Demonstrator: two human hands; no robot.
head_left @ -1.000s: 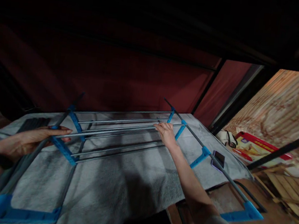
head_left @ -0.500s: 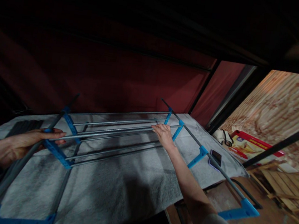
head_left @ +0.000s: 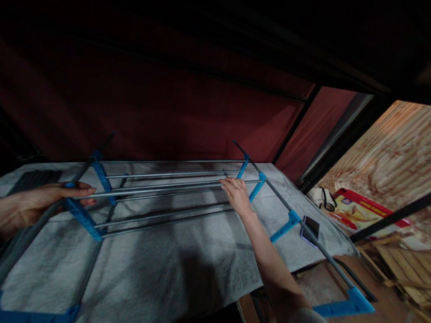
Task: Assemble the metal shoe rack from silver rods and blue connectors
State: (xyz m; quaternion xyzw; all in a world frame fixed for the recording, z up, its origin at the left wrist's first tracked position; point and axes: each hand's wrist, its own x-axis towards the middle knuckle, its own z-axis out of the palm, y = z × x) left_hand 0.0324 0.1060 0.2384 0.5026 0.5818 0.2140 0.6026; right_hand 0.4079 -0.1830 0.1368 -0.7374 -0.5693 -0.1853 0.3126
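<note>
A metal rack (head_left: 166,187) with shiny rods and blue plastic corner pieces is lying flat on a grey cloth (head_left: 163,275), which is covering a table. The rack is sitting in the middle of the cloth, with its rods running from left to right. The left hand (head_left: 35,203) is gripping the left side of the rack, where a dark pole is meeting a blue piece (head_left: 80,216). Its fingers are wrapping over the top and its thumb is pressing from below. The right hand (head_left: 237,195) is resting on the rods at the right end, just beside two small blue pieces. Its fingers are lying close together and bending down a little, and I cannot tell if they are squeezing a rod. A long pole (head_left: 318,248) is sticking out past the table edge on the right, ending in a blue foot (head_left: 350,306). A phone (head_left: 310,228) is lying on the cloth just beside that pole. A dark red curtain (head_left: 167,109) is hanging behind the table. A red box (head_left: 365,212) and some wooden boards (head_left: 413,267) are lying on the floor on the right.
</note>
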